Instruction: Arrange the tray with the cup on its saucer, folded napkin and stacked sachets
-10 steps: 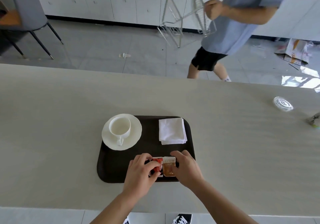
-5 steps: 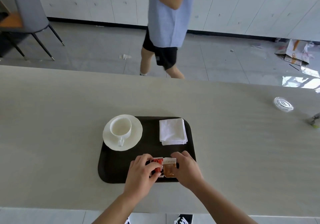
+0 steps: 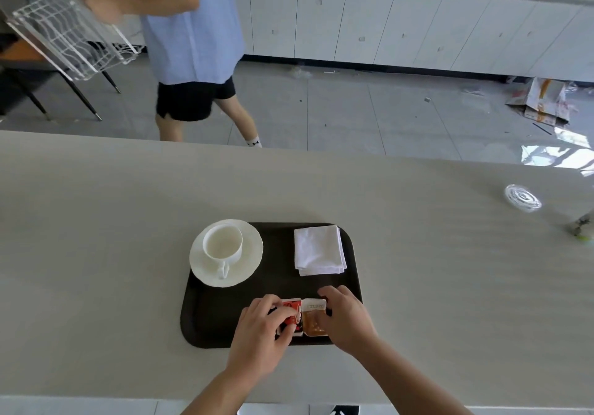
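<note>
A dark brown tray [image 3: 221, 315] lies on the pale counter. A white cup [image 3: 222, 245] stands on its white saucer [image 3: 247, 265] at the tray's far left. A folded white napkin [image 3: 319, 250] lies at the far right. At the tray's near edge, my left hand [image 3: 262, 334] grips a red sachet [image 3: 292, 316] and my right hand [image 3: 345, 320] grips an amber sachet [image 3: 313, 320]. The two sachets sit side by side, touching. Whether other sachets lie beneath them is hidden.
A clear plastic lid [image 3: 522, 197] lies on the counter at the far right, with a small object [image 3: 581, 230] beside it at the frame edge. Beyond the counter a person [image 3: 189, 38] walks by carrying a wire rack [image 3: 69, 34]. Chairs stand at far left.
My hands and the sachets have stayed almost still on the tray. The person behind the counter has walked from right to left with the rack.
</note>
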The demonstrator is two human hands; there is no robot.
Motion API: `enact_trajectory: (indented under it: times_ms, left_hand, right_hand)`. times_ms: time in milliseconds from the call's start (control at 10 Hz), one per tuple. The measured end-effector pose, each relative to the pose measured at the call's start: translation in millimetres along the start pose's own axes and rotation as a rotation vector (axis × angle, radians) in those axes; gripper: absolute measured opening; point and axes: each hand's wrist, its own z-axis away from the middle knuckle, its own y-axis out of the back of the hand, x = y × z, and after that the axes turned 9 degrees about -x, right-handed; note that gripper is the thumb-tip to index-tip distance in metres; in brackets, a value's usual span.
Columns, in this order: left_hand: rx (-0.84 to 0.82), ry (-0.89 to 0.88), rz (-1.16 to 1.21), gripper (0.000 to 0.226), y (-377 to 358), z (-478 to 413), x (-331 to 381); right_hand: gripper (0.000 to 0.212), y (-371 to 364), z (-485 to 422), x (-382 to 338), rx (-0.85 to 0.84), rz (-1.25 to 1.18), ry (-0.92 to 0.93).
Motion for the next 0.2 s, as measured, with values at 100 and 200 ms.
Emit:
enact_trajectory:
  times_ms: [100,200]
  left_hand:
    - [0.014,-0.008,0.008,0.023,2.7,0.9,2.2]
    - [-0.022,0.01,0.03,0.027,2.0,-1.4,2.4]
  right_hand:
    - [0.044,2.3,1.4,-0.2,-0.002,-0.002,0.006]
    - [0.042,5.0,-1.6,-1.5,0.014,0.01,0.02]
